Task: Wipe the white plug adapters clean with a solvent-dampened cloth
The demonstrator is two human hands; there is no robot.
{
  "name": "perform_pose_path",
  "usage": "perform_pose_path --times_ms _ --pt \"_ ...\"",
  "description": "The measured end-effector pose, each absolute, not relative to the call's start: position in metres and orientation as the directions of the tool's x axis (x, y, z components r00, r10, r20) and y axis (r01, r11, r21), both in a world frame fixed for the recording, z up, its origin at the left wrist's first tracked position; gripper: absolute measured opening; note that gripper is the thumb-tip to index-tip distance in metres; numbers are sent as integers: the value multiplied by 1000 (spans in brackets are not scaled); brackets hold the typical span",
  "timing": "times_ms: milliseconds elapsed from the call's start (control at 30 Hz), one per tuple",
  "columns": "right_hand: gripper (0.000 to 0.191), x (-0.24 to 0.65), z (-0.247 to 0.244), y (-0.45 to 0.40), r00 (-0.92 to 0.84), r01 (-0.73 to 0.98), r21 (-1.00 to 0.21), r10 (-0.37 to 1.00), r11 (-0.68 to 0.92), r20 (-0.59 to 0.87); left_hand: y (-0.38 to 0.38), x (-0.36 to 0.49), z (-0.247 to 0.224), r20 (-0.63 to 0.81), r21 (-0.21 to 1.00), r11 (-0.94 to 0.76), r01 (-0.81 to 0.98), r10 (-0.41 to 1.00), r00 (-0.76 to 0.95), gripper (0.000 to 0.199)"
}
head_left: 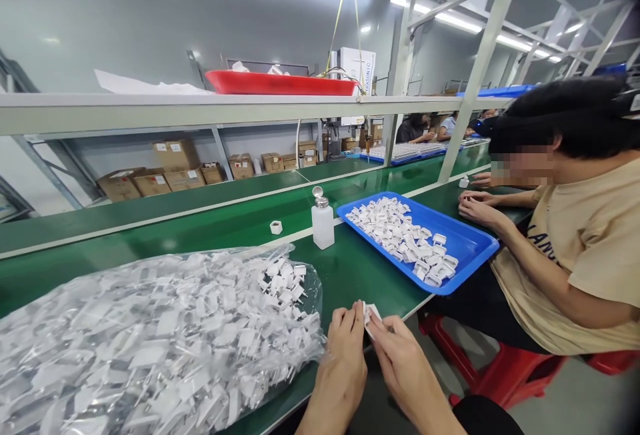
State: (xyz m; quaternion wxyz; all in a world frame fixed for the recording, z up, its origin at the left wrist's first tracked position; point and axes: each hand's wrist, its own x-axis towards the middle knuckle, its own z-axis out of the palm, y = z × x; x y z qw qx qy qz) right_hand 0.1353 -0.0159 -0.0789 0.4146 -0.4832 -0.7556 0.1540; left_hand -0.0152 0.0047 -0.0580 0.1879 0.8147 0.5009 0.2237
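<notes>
My left hand (344,358) and my right hand (404,355) meet at the bench's near edge, fingers closed round a small white plastic plug housing (371,314). Fingertips cover much of it, so its details are hidden. On the left lies a large clear plastic bag (165,328), filled with white plastic pieces, some showing metal pins. White housings (395,235) are heaped in a blue tray (473,245) beyond my right hand. A white pump bottle (323,225) with its metal lid flipped up stands between bag and tray.
A single white piece (276,227) sits on the green bench (200,235) left of the bottle. At right, a co-worker (575,248) sits on a red stool (505,372). A red tray (280,83) rests on the overhead shelf (150,114); cardboard boxes (180,178) stand behind.
</notes>
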Motion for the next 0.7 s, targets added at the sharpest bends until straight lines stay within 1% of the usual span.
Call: perform_pose_path --times_ms 100,167,200,267,333,400,467,600,700 --pt "39 152 -61 -25 -237 595 -634 861 495 450 8 -17 -63 265 537 -481 693 876 403 64" --pt "36 170 -47 -29 -158 569 -700 893 431 422 11 -15 -66 325 514 -508 691 861 392 56" --pt "33 179 -41 -31 -55 528 -763 912 372 407 13 -13 -67 348 502 -510 698 858 377 51" --pt "30 194 -33 -34 247 380 -893 904 241 349 18 -7 -65 389 479 -504 718 856 340 41" --pt "34 202 -33 -37 527 210 -965 813 159 248 22 0 -60 413 437 -498 749 851 324 36" --pt "39 202 -39 -38 682 88 -988 715 127 153 25 6 -53 401 376 -486 789 853 334 34" --pt "43 196 -47 -37 720 6 -993 689 115 84 27 13 -44 367 327 -467 822 864 345 34" --pt "48 189 -57 -32 648 -99 -989 762 111 21 36 22 -29 324 287 -425 859 886 331 40" --pt "48 193 -60 -30 629 -142 -984 778 107 -6 48 26 -22 261 274 -353 895 923 284 42"
